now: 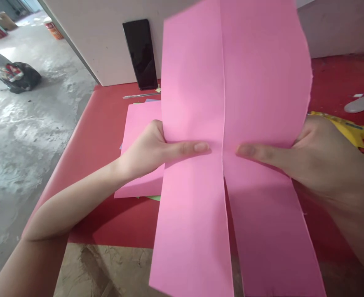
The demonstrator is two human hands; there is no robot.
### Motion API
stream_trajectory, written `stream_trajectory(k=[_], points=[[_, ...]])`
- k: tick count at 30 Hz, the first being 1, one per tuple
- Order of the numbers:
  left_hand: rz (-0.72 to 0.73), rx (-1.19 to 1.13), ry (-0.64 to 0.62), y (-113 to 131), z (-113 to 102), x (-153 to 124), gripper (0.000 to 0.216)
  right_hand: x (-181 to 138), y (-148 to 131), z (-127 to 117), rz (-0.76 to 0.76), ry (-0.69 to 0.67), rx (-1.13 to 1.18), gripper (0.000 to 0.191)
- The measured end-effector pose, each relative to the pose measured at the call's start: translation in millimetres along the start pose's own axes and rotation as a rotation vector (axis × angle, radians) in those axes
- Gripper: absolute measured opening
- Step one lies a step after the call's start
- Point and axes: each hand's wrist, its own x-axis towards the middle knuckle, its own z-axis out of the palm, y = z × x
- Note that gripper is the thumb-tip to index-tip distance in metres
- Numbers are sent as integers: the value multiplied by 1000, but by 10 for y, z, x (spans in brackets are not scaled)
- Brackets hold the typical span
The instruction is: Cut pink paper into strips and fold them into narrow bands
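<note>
A large pink sheet of paper (194, 90) is held up in front of me, split along its middle line from the lower edge up to about thumb height. Above the split, a crease or seam runs up to the top. My left hand (160, 150) grips the left half, thumb flat on the front and fingers hidden behind. My right hand (305, 152) grips the right half the same way, its thumb close to the middle line. Below the hands the two strips hang slightly apart.
A pink sheet stack (141, 177) with green edges lies on the red table (107, 119). A black phone (141, 53) leans against the pale wall. At right are a yellow item (351, 132) and a pale computer mouse (362, 102). A black bag (24, 76) sits on the floor.
</note>
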Motion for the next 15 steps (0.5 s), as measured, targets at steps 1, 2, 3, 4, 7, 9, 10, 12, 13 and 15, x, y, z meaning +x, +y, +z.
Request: stream_trajectory(k=[1, 2, 3, 4, 7, 9, 10, 12, 13, 15], points=[[0, 20, 11, 1, -10, -3, 30, 9, -9, -4, -11, -2, -20, 36], [1, 35, 20, 2, -19, -5, 32, 17, -17, -6, -27, -3, -31, 35], [0, 47, 27, 3, -26, -5, 33, 24, -24, -8, -38, -8, -32, 33], [0, 54, 31, 4, -32, -5, 34, 28, -31, -9, -39, -18, -27, 31], [-1, 66, 27, 4, -40, 2, 32, 33, -45, -17, -10, -52, 10, 27], [7, 70, 22, 3, -41, 8, 30, 36, -48, -23, 4, -69, 39, 26], [9, 71, 20, 2, -41, 12, 29, 40, -46, -26, 8, -79, 49, 26], [18, 65, 12, 3, -39, 21, 27, 52, -35, -28, 18, -104, 53, 26], [23, 59, 4, 5, -38, 26, 25, 60, -27, -28, 19, -117, 52, 27], [33, 47, -19, 10, -33, 36, 23, 76, -8, -27, 0, -136, 63, 28]])
